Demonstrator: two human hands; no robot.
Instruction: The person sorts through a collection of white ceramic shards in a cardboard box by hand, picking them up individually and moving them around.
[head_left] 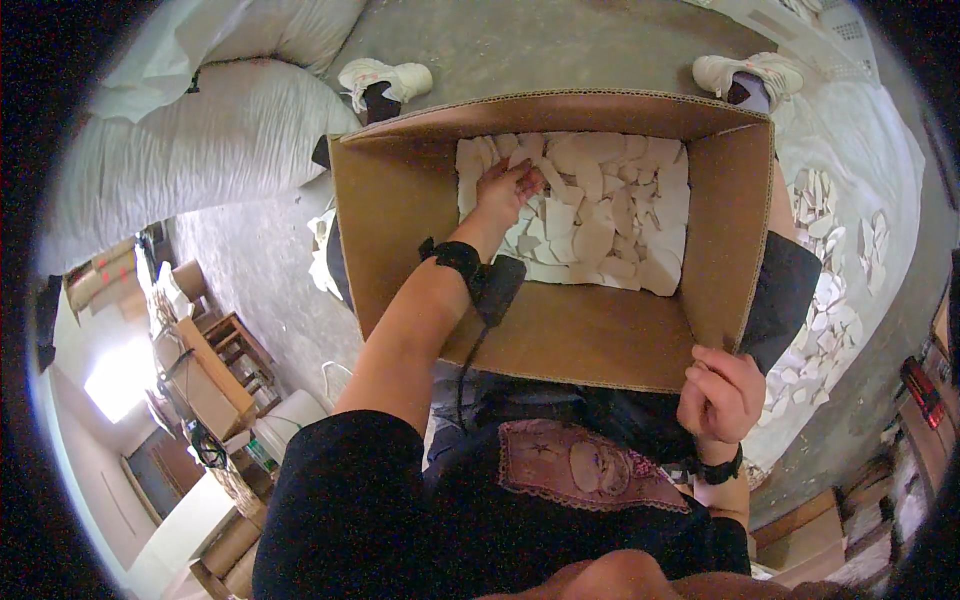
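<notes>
A deep brown cardboard box (pixel 560 330) stands in front of me between my legs. Thin, flat, off-white pieces (pixel 595 230) of irregular shape overlap across its bottom. My left hand (pixel 510 188) reaches down to the pieces at the box's far left. Its fingers are bent but apart, touching or just above the pieces; no piece clearly shows in its grasp. At the near right corner, my right hand (pixel 720 393) is closed on the box's rim. Black bands circle both wrists, and a small dark device (pixel 498 288) with a cable hangs by the left one.
Large white stuffed sacks (pixel 230 130) lie at the far left. To the right, more off-white pieces (pixel 825 300) are spread on a white sheet (pixel 890 180) over the concrete floor. Wooden furniture (pixel 215 370) and a white bucket (pixel 290 425) stand at the left.
</notes>
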